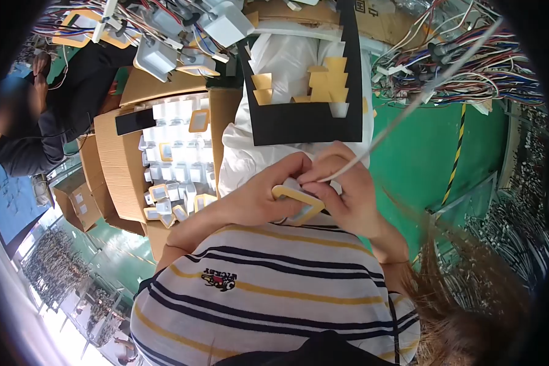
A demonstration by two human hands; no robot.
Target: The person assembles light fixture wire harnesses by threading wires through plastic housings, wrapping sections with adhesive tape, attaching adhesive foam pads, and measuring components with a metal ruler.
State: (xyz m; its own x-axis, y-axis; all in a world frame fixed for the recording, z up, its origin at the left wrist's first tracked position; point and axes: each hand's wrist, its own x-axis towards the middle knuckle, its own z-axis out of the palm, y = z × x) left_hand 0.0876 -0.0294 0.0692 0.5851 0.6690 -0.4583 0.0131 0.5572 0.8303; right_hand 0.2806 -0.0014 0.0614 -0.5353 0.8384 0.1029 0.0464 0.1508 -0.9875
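Close to my chest, my left hand [262,195] is wrapped round a small grey-white housing with a yellow-orange rim [314,202]. My right hand [344,189] pinches a pale cable [402,116] right at the housing's upper end. From there the cable stretches up and to the right, blurred along its length. Where the cable meets the housing, my fingertips hide the joint. Beyond my hands lies a black sheet [308,125] with yellow tape pieces [329,79] along its inner edges, on top of white plastic wrapping [238,146].
An open cardboard box [119,165] at left holds many white housings [177,146] and a black phone [135,122]. Wire bundles with housings [158,55] hang at upper left, more wires [470,73] at upper right. Another person [49,122] sits far left. Green floor [409,158] shows at right.
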